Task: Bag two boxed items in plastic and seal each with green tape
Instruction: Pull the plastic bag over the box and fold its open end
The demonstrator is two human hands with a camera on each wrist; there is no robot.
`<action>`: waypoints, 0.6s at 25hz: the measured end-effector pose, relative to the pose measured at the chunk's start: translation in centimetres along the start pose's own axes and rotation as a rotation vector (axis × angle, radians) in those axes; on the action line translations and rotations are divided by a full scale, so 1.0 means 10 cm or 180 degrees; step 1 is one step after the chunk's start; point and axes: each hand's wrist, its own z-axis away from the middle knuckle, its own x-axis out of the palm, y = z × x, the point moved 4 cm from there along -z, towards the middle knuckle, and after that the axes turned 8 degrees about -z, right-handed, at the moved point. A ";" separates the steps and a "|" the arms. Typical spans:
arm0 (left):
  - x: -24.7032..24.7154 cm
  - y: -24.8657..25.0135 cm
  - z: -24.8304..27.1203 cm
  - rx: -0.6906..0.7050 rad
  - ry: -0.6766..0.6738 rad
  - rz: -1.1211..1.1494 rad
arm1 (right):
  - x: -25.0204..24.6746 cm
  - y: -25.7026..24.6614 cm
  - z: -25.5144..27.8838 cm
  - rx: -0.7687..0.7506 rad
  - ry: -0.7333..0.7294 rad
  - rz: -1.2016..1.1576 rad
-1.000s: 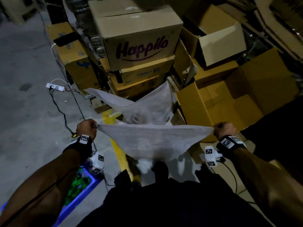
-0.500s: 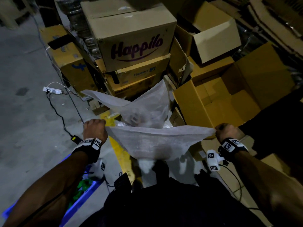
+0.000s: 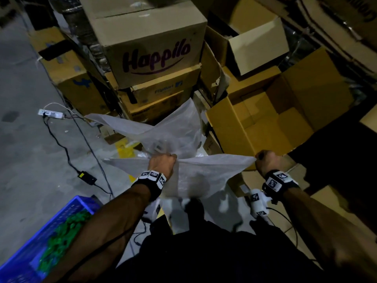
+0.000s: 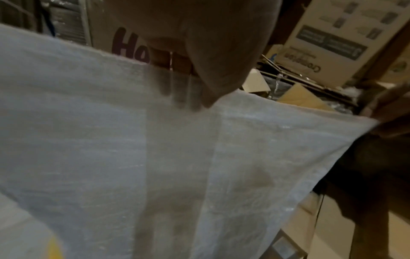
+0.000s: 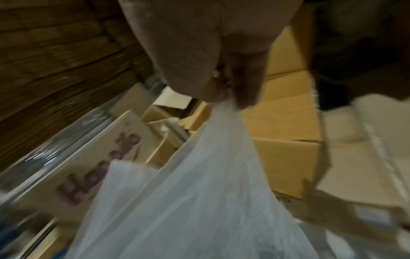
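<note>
Both hands pinch plastic bag (image 3: 204, 176) top edge, stretched taut.

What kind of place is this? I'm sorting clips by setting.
Most likely a warehouse or packing area: stacked cardboard cartons, among them a Happilo box, open empty cartons on the right, and a bare concrete floor. Both hands hold a plastic bag.

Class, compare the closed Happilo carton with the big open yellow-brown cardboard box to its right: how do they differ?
The closed Happilo carton has its top flaps shut and sits atop a stack; the open yellow-brown cardboard box gapes, flaps spread, lower down. The carton carries a purple printed name; the open box shows no print. Both are corrugated cardboard.
</note>
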 end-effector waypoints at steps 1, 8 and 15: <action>-0.01 -0.02 0.00 -0.0045 -0.0005 0.0050 | 0.01 -0.06 0.06 -0.0133 -0.0060 0.0301; -0.08 -0.02 -0.09 -0.0181 -0.0012 0.0221 | 0.64 -0.81 0.35 -0.2313 -0.0487 0.1544; -0.04 0.01 -0.10 -0.0431 0.0060 0.0250 | 0.87 -0.96 0.30 -0.2571 -0.0583 0.1654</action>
